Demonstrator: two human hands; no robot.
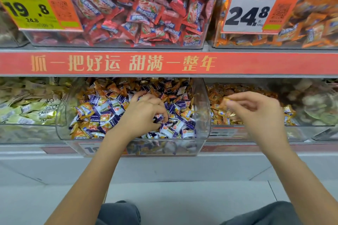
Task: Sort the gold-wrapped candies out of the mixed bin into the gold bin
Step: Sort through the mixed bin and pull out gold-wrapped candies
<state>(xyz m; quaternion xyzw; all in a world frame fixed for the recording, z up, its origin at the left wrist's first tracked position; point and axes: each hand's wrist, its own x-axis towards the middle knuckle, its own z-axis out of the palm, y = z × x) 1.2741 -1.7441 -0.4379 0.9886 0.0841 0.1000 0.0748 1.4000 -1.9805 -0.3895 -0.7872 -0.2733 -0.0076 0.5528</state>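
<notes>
While the left hand (144, 113) is dug into the mixed bin (201, 144), fingers curled round purple wrappers, a blurry gold-wrapped candy (224, 103) is pinched by the right hand (256, 111) over the gold bin (300, 131).

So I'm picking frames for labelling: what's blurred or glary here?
Head view: right hand is motion-blurred, its hold unclear; left hand in the mixed bin is sharper; edges soften and shelves bow from the wide lens; clear bin fronts show faint glare.
</notes>
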